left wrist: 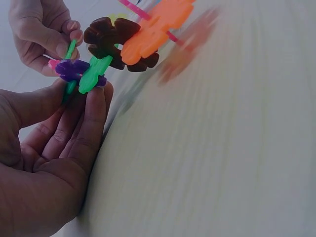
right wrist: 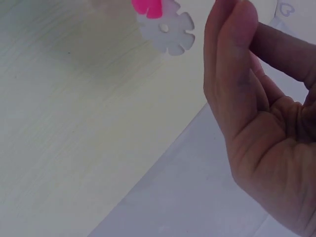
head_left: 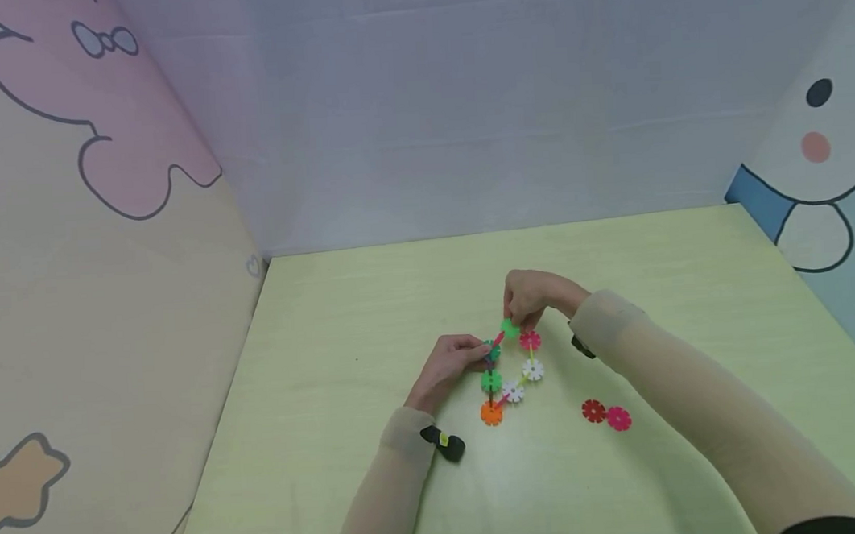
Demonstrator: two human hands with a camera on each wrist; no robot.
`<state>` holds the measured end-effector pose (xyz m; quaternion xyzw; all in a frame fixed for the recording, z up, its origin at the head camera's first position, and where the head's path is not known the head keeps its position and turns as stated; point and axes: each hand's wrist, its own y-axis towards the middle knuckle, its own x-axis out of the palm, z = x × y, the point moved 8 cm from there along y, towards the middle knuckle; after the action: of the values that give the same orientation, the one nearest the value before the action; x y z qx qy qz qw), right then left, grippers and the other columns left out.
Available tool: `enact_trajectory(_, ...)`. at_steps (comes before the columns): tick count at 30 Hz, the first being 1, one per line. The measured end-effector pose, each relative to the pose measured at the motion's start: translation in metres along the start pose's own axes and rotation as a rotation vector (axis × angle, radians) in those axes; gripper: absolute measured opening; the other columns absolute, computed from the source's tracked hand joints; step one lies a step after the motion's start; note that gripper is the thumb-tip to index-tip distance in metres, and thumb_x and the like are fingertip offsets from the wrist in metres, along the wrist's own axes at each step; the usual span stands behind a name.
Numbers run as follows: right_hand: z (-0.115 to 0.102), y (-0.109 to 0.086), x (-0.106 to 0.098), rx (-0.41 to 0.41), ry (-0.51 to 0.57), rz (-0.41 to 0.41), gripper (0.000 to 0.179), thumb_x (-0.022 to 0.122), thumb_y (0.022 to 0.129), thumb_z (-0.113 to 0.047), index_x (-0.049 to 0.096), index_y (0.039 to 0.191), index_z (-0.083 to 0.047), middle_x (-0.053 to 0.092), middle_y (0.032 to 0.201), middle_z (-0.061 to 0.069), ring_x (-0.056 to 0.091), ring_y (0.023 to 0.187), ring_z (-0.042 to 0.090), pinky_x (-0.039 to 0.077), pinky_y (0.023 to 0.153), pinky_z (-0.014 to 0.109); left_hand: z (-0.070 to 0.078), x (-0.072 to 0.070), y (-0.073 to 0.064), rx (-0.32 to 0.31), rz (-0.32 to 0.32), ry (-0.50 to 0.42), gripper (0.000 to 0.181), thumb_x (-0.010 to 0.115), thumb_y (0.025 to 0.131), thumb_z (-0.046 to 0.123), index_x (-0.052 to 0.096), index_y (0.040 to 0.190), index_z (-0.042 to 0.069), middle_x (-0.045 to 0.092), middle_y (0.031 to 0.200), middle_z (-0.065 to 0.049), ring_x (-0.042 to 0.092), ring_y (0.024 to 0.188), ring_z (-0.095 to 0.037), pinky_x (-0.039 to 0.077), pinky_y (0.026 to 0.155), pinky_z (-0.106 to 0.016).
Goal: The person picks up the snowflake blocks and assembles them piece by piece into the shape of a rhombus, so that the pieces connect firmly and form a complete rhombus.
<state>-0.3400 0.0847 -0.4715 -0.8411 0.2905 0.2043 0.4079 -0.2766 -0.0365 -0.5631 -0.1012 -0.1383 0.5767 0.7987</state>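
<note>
Slotted plastic flower discs are joined edge to edge into a chain that bends round in a loop. Its left side carries a green disc [head_left: 491, 381] above an orange disc [head_left: 491, 413]; white discs [head_left: 533, 369] and a pink disc [head_left: 530, 340] run up the right. My left hand [head_left: 443, 371] pinches the chain's upper left between thumb and fingers, beside a purple disc [left wrist: 69, 69] in the left wrist view. At the top, my right hand [head_left: 534, 295] pinches a bright green disc [head_left: 510, 327]. Its fingertips bunch together in the right wrist view.
Two joined discs, one dark red [head_left: 593, 411] and one pink [head_left: 619, 418], lie on the pale wooden table [head_left: 343, 320] near the right forearm. A white cloth wall [head_left: 462, 96] stands behind the table's far edge, with cartoon-printed panels on both sides.
</note>
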Motion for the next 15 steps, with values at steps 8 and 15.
enact_trajectory(8,-0.0029,0.0014,0.0000,-0.006,-0.068,0.037,0.014,0.061,0.082,0.009,0.072,0.085,0.002,0.068,0.075,0.011,0.065,0.059,0.017,0.054,0.058,0.030,0.0003,-0.0001,-0.0001,0.028,0.018,0.018,0.016,0.069,0.088,0.013,0.071,0.087,-0.002,0.070,0.081,-0.015,0.068,0.073,-0.023,0.052,0.076,-0.034)
enact_trajectory(15,-0.0016,0.0034,0.0023,0.023,-0.073,0.039,0.013,0.063,0.081,0.009,0.072,0.084,0.001,0.068,0.076,0.011,0.066,0.060,0.018,0.053,0.058,0.029,0.0010,0.0002,0.0005,0.043,0.018,0.009,0.016,0.070,0.088,0.012,0.071,0.087,-0.004,0.069,0.081,-0.015,0.067,0.072,-0.022,0.053,0.074,-0.035)
